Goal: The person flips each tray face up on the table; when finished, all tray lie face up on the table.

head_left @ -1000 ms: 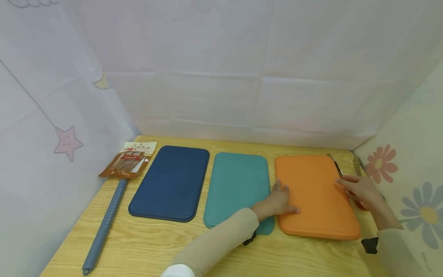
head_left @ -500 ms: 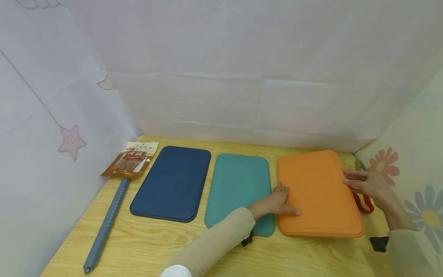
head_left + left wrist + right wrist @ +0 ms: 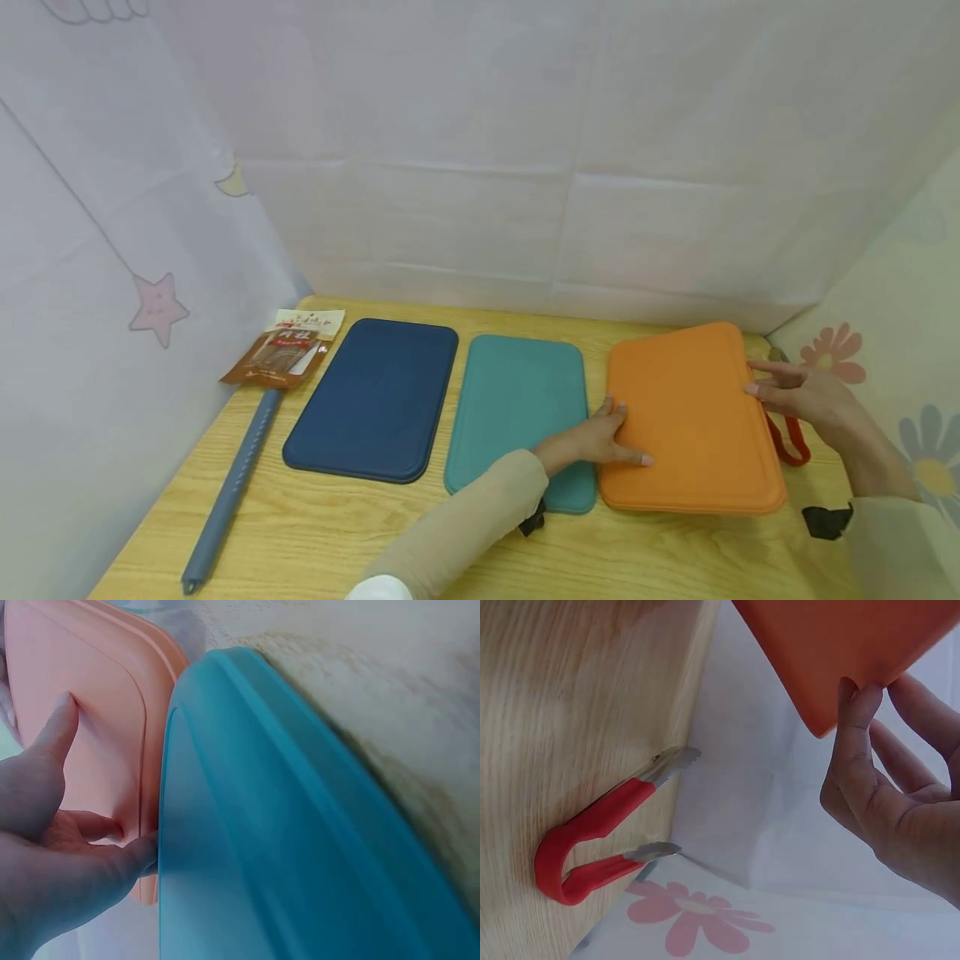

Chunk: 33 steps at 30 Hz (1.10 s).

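Observation:
An orange rectangular board [image 3: 690, 425] with rounded corners is tilted, its right side raised off the table. My right hand [image 3: 813, 404] pinches it by the raised right edge; in the right wrist view the fingers [image 3: 862, 765] meet at the edge of the board's underside. With fingers spread, my left hand [image 3: 596, 437] rests on the board's left part, thumb [image 3: 64, 727] pressing its top face. Red-handled tongs [image 3: 562, 862] lie spread on the table beside the raised edge, partly hidden in the head view. Just left of the orange board is a teal board [image 3: 517, 400], beneath my left forearm.
A dark blue board [image 3: 371, 400] lies flat farther left. Beyond it are a brown food packet [image 3: 281, 354] and a long grey stick [image 3: 232, 492] along the table's left side. Patterned cloth walls [image 3: 450, 208] enclose the back and sides of the wooden table [image 3: 322, 533].
The orange board's right side has risen from nearly flat to tilted. My right hand has moved up and right with it, and the red tong handles show more. My left hand has barely moved.

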Each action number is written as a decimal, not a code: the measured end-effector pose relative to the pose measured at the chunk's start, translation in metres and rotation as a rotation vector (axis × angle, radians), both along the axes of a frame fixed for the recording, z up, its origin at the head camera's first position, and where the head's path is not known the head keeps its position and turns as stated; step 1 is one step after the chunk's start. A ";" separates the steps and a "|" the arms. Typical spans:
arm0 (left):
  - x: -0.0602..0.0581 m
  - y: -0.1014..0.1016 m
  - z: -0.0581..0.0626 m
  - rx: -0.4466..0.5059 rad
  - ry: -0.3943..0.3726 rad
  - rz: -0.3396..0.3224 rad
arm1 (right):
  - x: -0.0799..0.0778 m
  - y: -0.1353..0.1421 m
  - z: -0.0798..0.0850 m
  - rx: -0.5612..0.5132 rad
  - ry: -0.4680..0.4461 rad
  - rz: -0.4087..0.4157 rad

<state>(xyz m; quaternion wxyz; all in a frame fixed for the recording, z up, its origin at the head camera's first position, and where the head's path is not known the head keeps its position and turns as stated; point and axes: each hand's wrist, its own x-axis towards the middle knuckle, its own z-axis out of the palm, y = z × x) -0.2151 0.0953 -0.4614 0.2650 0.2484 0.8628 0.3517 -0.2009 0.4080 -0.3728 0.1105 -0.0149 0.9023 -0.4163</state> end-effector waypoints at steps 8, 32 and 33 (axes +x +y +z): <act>0.000 -0.002 -0.001 0.055 -0.018 0.020 | -0.005 -0.005 0.003 -0.271 0.015 -0.009; 0.056 -0.007 0.012 0.155 -0.023 -0.014 | -0.005 -0.039 0.021 -0.724 0.049 -0.098; 0.058 -0.007 0.011 0.155 -0.009 -0.018 | -0.004 -0.041 0.022 -0.745 0.048 -0.100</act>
